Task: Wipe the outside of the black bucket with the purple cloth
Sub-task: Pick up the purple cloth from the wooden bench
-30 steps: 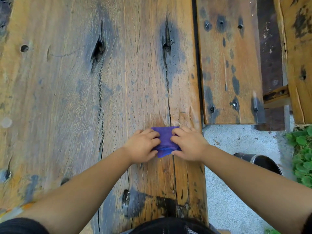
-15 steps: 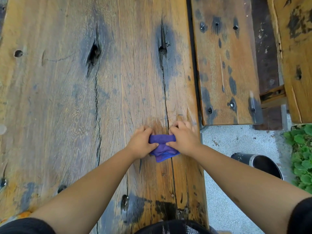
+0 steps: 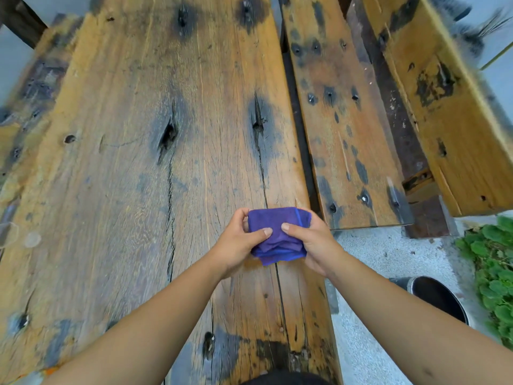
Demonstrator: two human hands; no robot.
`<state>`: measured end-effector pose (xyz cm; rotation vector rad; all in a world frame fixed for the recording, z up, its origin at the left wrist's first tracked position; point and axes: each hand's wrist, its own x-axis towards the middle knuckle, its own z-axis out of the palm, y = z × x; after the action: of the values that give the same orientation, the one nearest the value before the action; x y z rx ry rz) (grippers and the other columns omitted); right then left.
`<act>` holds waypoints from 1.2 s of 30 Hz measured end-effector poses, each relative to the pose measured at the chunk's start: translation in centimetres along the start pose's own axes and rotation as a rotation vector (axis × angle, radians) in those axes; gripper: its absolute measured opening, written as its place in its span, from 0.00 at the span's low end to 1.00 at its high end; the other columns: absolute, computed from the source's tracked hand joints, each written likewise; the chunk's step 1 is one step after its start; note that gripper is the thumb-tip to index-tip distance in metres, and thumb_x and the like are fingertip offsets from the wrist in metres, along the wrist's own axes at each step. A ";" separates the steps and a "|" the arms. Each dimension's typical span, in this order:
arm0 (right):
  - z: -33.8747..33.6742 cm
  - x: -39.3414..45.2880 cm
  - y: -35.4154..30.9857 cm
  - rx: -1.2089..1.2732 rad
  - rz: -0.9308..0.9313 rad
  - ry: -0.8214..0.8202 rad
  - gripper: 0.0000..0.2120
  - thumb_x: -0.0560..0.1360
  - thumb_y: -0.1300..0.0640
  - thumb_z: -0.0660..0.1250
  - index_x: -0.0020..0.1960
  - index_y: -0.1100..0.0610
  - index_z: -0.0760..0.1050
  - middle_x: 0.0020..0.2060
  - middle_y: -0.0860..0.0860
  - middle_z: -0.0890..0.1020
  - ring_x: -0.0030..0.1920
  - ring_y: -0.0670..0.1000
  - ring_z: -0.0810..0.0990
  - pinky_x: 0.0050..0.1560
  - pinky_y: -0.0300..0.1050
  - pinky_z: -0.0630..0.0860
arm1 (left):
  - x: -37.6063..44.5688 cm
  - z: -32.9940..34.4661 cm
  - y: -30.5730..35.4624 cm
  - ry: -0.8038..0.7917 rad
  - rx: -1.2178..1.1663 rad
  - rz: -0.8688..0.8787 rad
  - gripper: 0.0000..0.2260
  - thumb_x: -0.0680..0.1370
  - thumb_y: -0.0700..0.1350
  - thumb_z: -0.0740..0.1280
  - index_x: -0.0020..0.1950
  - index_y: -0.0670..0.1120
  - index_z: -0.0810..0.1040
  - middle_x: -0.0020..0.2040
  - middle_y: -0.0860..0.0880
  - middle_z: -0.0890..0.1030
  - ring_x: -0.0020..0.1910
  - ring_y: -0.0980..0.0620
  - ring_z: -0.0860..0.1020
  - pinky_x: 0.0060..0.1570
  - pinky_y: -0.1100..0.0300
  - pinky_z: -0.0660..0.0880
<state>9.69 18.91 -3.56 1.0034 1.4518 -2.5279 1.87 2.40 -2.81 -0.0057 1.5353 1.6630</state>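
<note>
Folded purple cloth (image 3: 277, 232) now lifted off cracked plank table (image 3: 138, 190); left hand (image 3: 238, 240), right hand (image 3: 313, 243) pinch it.

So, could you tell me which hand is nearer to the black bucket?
Right. The right hand grips the purple cloth above the table, up-left of the black bucket on the ground; the left hand grips it farther left.

A weathered wooden counter (image 3: 133, 176) with dark knots and long cracks, a plank bench (image 3: 347, 134) beside it, pale concrete ground (image 3: 388, 251), green leafy plants (image 3: 494, 262) at right.
</note>
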 end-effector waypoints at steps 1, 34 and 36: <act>0.0 -1.1 -0.3 0.018 -0.005 -0.027 0.17 0.72 0.71 0.69 0.61 0.66 0.73 0.54 0.66 0.82 0.52 0.63 0.82 0.56 0.59 0.78 | -0.9 0.6 0.4 -0.007 -0.002 0.012 0.17 0.73 0.39 0.72 0.56 0.45 0.68 0.53 0.39 0.82 0.48 0.43 0.82 0.44 0.49 0.79; -18.4 -37.2 11.0 0.499 -0.379 0.672 0.11 0.75 0.69 0.66 0.55 0.59 0.77 0.50 0.61 0.84 0.47 0.59 0.84 0.41 0.52 0.81 | -17.8 27.6 -12.6 -0.602 0.430 -0.248 0.08 0.79 0.40 0.68 0.56 0.48 0.75 0.47 0.43 0.84 0.40 0.46 0.83 0.41 0.47 0.83; -21.1 -37.6 10.9 0.559 -0.380 0.645 0.12 0.74 0.68 0.66 0.57 0.60 0.77 0.52 0.63 0.83 0.48 0.60 0.83 0.44 0.52 0.81 | -17.5 30.1 -13.6 -0.596 0.429 -0.259 0.07 0.79 0.40 0.68 0.56 0.48 0.75 0.46 0.43 0.85 0.40 0.46 0.84 0.42 0.47 0.83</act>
<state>53.79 19.80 2.03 1.9369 1.1132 -3.1646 36.41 15.62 2.68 0.4592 1.3218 0.9837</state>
